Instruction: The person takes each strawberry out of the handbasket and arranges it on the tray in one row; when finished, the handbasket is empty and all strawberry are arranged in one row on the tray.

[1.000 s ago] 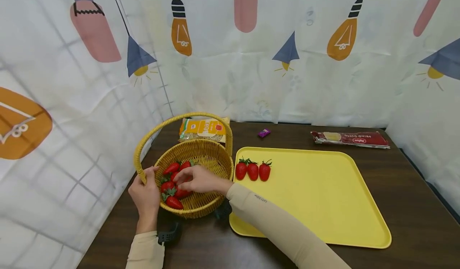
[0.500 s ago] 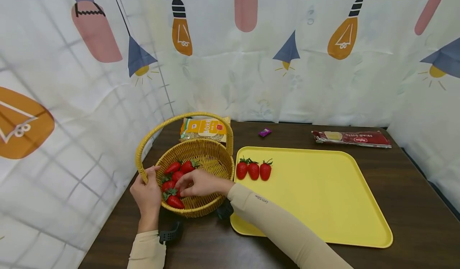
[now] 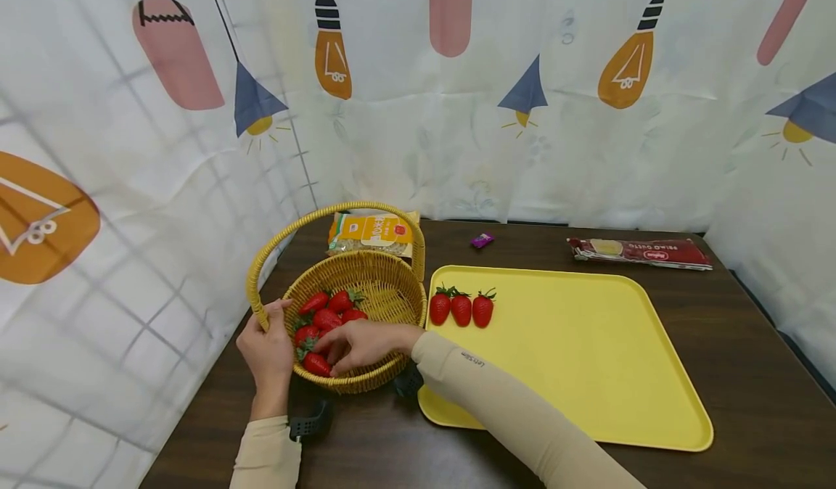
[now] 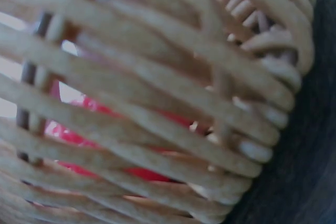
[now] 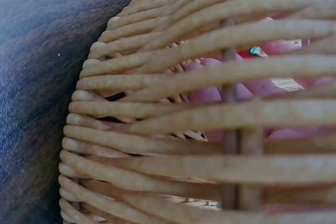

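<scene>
In the head view my left hand (image 3: 266, 351) grips the left side of the yellow wicker basket (image 3: 392, 297), at the rim where the handle meets it. My right hand (image 3: 366, 345) is inside the basket from the right, thumb and fingers spread apart at the front strawberry (image 3: 316, 363). Several more red strawberries (image 3: 326, 320) lie beyond its fingertips, some partly covered by the hand. Basket weave (image 4: 157, 77) fills the left wrist view, with red strawberry showing through the gaps. In the right wrist view, fingers (image 5: 205, 90) appear behind the weave.
Right of the basket lies a yellow tray (image 3: 575, 351) with three strawberries (image 3: 461, 310) in a row at its upper left. Behind stand a food packet (image 3: 372, 233), a small purple wrapped sweet (image 3: 482, 241) and a long red packet (image 3: 640, 252). A printed curtain encloses the table.
My right hand has shifted toward the near side of the basket and its thumb and fingers have spread. Strawberries behind it have come into view. The left hand keeps its grip.
</scene>
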